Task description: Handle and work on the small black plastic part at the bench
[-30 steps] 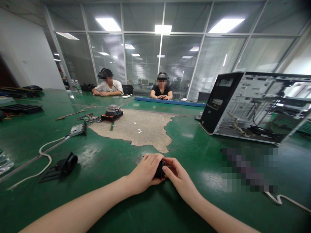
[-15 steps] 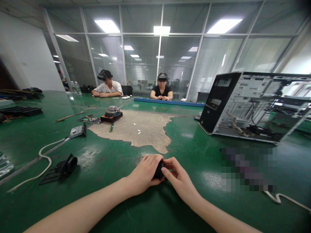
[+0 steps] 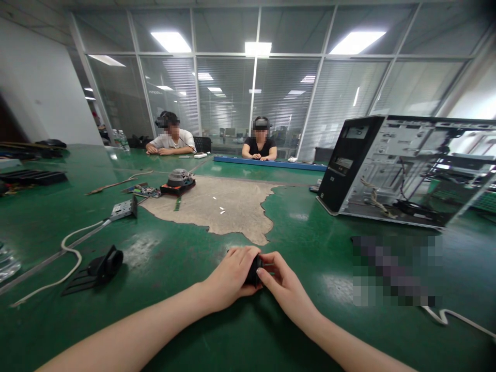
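Note:
Between my two hands, low over the green table (image 3: 186, 330), is a small black part (image 3: 254, 272), mostly hidden by the fingers, so its kind cannot be made out. My left hand (image 3: 237, 271) is closed over it from the left and above, palm down, thumb underneath. On the right side, my right hand (image 3: 282, 276) pinches the part's edge with thumb and bent fingers. To the left lies a black plastic duct-like piece (image 3: 108, 264) with a round opening and a flat slotted base.
A computer case (image 3: 344, 170) with its side off stands at right. A blurred-out dark object (image 3: 393, 271) with a white cable lies before it. Farther left are a metal bracket (image 3: 124, 208) with a cable and a cooler-like unit (image 3: 180, 180). Two people sit opposite.
My hands and the black part stay almost still. Across the table, the person in black has shifted slightly to the right.

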Demonstrator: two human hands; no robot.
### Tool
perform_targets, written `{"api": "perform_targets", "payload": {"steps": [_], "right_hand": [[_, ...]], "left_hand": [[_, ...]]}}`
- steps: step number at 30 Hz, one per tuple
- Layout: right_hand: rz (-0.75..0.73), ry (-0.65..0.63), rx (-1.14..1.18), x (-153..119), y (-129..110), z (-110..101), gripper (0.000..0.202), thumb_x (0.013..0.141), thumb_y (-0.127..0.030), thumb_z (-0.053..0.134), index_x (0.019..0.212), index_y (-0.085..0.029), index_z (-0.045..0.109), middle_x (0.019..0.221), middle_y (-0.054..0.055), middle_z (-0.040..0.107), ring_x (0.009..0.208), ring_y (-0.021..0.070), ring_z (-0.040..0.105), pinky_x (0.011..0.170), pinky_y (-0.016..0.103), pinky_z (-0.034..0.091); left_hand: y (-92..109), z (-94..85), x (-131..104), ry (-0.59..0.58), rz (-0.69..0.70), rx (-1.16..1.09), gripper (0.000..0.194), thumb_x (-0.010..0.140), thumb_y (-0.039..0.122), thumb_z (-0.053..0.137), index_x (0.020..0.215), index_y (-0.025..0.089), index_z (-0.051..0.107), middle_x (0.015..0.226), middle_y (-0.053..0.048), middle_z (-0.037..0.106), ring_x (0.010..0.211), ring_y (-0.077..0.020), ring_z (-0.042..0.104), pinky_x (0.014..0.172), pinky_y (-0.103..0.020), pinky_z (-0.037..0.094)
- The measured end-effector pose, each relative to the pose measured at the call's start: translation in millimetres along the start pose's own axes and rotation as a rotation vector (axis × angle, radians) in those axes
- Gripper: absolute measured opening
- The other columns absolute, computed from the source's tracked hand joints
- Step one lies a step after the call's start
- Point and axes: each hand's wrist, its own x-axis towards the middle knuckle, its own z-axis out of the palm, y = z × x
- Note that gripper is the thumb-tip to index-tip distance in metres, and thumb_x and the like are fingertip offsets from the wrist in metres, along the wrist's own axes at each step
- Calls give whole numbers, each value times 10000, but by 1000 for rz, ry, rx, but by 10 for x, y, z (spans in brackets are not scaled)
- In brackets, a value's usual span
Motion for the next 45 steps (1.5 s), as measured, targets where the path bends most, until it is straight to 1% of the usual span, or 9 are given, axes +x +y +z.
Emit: {"api": "perform_targets", "payload": {"steps": [6,12,16,21,26,30,39,41,45], "right_hand": [[-14,10,-13,24,7,-9,121,823,-282,475,903,-192,487,860,22,545,790,156,565,681,285,492],[-51,0,-7,13,6,-28,103,803,-232,508,900,-203,489,904,18,550,874,161,562,746,287,481],[-55,2,-17,-7,-1,-24,116,792,-232,523,900,-208,488,910,14,541,873,163,562,727,285,492],[-54,21,-15,-6,-15,-12,103,803,-265,505,884,-204,494,881,13,536,836,163,565,673,276,507],[-43,24,-23,-4,-15,-4,132,810,-258,499,931,-208,490,923,29,550,885,171,562,724,294,506],[-20,27,-34,-4,-11,-4,168,803,-260,507,961,-205,491,924,38,554,885,180,566,709,300,511],[-131,65,-163,-26,-11,-7,172,763,-208,546,932,-208,516,938,33,537,912,184,537,724,293,488],[-120,64,-141,-28,-15,-10,172,763,-215,551,930,-208,511,940,33,534,917,183,535,731,292,489],[-60,30,-49,-12,-20,-14,112,810,-262,497,907,-206,495,909,28,552,869,166,561,713,289,502]], "left_hand": [[-19,22,1,6,8,16,611,687,191,630,1184,198,275,1125,-79,480,1016,-239,458,872,-398,368],[-23,28,4,20,13,-8,608,682,182,623,1181,201,277,1115,-76,483,1008,-238,466,871,-403,372],[-23,26,0,24,25,-5,594,690,169,609,1180,200,274,1125,-80,479,1016,-241,461,870,-403,373],[-13,19,-2,22,21,2,593,697,194,613,1184,199,274,1119,-77,481,1008,-233,461,870,-396,370],[3,1,6,10,12,-9,611,677,171,634,1176,194,282,1107,-68,484,998,-219,455,875,-374,368],[1,4,12,5,6,-11,606,672,168,639,1169,191,292,1107,-68,484,995,-217,454,876,-371,367],[-6,-1,-4,-8,14,-8,634,674,143,613,1199,199,262,1154,-77,465,1035,-235,439,886,-397,355],[-1,-7,-1,-7,12,-11,626,678,146,609,1197,205,264,1143,-74,471,1025,-236,448,879,-400,361],[9,-11,4,7,7,-12,600,689,180,618,1183,205,277,1121,-74,480,1010,-232,460,872,-397,368]]}}
